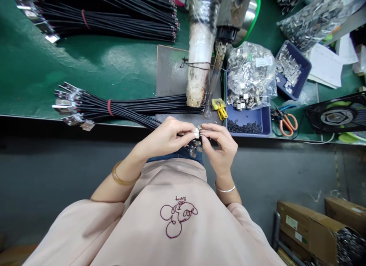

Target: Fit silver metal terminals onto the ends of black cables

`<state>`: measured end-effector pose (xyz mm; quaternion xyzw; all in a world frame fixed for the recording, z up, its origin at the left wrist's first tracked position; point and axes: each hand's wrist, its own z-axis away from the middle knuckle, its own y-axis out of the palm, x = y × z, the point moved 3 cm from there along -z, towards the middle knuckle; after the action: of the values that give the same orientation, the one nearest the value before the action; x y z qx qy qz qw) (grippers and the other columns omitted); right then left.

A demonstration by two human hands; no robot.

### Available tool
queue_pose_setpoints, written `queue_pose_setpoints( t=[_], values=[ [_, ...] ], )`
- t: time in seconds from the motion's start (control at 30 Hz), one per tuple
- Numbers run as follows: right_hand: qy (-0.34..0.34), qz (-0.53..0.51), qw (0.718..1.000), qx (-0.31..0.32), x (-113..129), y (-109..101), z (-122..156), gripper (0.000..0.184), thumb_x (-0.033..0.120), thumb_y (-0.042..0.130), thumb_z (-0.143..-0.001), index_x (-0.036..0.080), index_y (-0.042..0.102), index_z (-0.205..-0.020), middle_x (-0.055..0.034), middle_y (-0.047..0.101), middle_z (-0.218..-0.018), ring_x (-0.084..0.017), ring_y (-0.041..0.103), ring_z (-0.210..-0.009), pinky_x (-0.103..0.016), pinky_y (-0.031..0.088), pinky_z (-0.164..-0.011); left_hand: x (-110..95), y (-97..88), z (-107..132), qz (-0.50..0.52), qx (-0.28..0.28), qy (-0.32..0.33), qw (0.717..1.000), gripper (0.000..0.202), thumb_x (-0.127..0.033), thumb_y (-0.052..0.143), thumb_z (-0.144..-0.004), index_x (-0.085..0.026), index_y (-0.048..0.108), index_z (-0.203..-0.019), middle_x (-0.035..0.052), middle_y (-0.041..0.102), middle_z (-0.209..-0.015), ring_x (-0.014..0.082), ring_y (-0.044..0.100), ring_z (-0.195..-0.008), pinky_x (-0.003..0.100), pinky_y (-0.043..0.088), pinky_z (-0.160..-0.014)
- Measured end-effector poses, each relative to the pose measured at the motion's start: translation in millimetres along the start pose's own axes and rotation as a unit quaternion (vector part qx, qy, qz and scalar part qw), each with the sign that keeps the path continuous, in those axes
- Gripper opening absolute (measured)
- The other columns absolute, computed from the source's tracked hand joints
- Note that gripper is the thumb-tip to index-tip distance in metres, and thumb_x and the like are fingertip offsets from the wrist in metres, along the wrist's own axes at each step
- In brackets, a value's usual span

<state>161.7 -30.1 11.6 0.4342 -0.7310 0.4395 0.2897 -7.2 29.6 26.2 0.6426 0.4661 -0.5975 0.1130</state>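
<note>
At the bench edge my left hand (171,134) is closed, thumb and index finger pinching a small silvery metal connector (199,127). From the other side my right hand (220,145) pinches at the same piece, its fingertips almost meeting the left ones. Fingers hide most of the connector. Just below them, several more shiny connectors (194,147) hang over my lap. A bundle of black cables (128,107) lies to the left, tied with a red band, metal plugs at its far end. Its right end passes under a hanging metal-tipped tool (215,81).
A blue tray (265,123) holds small black parts and a bag of metal shells (251,75). Nearby are a yellow clip (219,108), orange-handled pliers (288,124) and a second blue bin (304,69). More cable bundles (114,23) lie at the back left, beyond a wrapped white tube (197,63).
</note>
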Motion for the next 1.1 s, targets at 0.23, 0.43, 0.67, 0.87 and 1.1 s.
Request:
queue_pose_setpoints(
  t=[0.23,0.43,0.67,0.87,1.1],
  values=[
    [0.195,-0.248,0.945,0.085,-23,7,-3,0.018,0.033,0.072,-0.087,0.02,0.068,-0.075,-0.0055,0.076,-0.106,-0.018,0.074,-0.094,-0.033,0.064,-0.082,-18,11.2,11,-0.202,-0.094,0.117,0.968,0.021,-0.014,0.051,-0.098,-0.017,0.068,-0.085,0.0049,0.071,-0.076,0.0147,0.058,-0.069,0.028,0.046,-0.07],
    [0.108,-0.073,0.986,-0.1,-10,-13,-2,0.01,0.027,0.059,-0.097,0.022,0.068,-0.095,-0.0055,0.073,-0.111,-0.016,0.076,-0.096,-0.033,0.064,-0.089,1,10.8,3,-0.033,-0.118,-0.027,0.992,0.027,-0.017,0.056,-0.095,-0.015,0.065,-0.07,0.0008,0.066,-0.063,0.0094,0.054,-0.055,0.022,0.04,-0.054],
    [-0.001,0.038,0.995,-0.088,-4,-14,-6,0.01,0.017,0.062,-0.094,0.024,0.067,-0.096,-0.0028,0.076,-0.105,-0.016,0.076,-0.093,-0.033,0.066,-0.082,16,13.3,-3,0.15,-0.136,-0.153,0.967,0.013,-0.022,0.067,-0.084,-0.012,0.069,-0.076,-0.0031,0.053,-0.055,0.0065,0.044,-0.049,0.02,0.035,-0.05],
    [-0.141,0.073,0.984,-0.076,4,-1,-3,0.019,0.011,0.067,-0.089,0.025,0.065,-0.102,-0.0032,0.077,-0.107,-0.017,0.076,-0.096,-0.035,0.067,-0.081,14,20.3,-7,0.157,-0.157,-0.151,0.963,0.008,-0.014,0.065,-0.079,-0.014,0.062,-0.071,-0.0064,0.035,-0.057,0.0051,0.028,-0.052,0.021,0.023,-0.05],
    [-0.003,-0.018,0.995,-0.101,-14,3,-7,0.007,0.017,0.063,-0.093,0.023,0.061,-0.095,-0.0025,0.077,-0.102,-0.015,0.077,-0.092,-0.031,0.067,-0.079,16,18.9,-7,0.133,-0.159,-0.159,0.965,0.017,-0.02,0.058,-0.086,-0.014,0.064,-0.071,-0.0045,0.038,-0.057,0.0064,0.028,-0.053,0.022,0.021,-0.048]
  ],
)
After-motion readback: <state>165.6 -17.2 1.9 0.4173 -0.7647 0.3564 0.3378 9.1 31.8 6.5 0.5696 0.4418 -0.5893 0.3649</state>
